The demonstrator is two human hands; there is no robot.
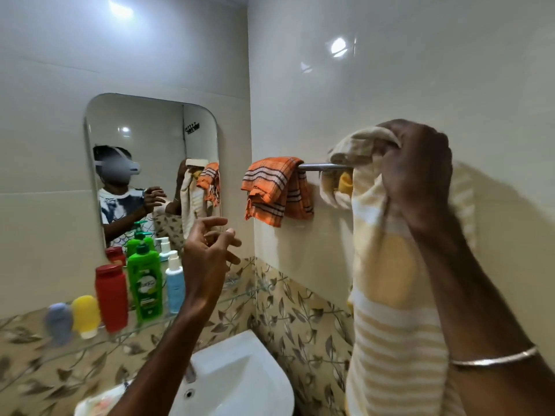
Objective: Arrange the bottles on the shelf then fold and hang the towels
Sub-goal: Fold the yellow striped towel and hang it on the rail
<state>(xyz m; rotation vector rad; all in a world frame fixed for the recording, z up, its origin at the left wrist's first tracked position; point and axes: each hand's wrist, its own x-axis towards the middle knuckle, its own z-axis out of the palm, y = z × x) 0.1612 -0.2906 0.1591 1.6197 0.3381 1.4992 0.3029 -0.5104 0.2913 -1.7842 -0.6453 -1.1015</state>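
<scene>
My right hand (417, 175) grips a cream and yellow striped towel (393, 295) at its top, draped over the metal towel rail (322, 166); the towel hangs long below my wrist. An orange checked towel (276, 190) hangs folded on the rail's left end. My left hand (210, 253) hovers in mid-air with fingers spread, holding nothing. On the glass shelf (240, 291) stand a grey bottle (58, 321), a yellow bottle (86, 315), a red bottle (111, 297), a green bottle (145, 283) and a blue bottle with a white pump (174, 283), in a row.
A mirror (153, 139) above the shelf reflects a person and the bottles. A white sink (237, 376) with a tap sits below. A pale crumpled item (99, 400) lies at the sink's left. Tiled walls meet in the corner.
</scene>
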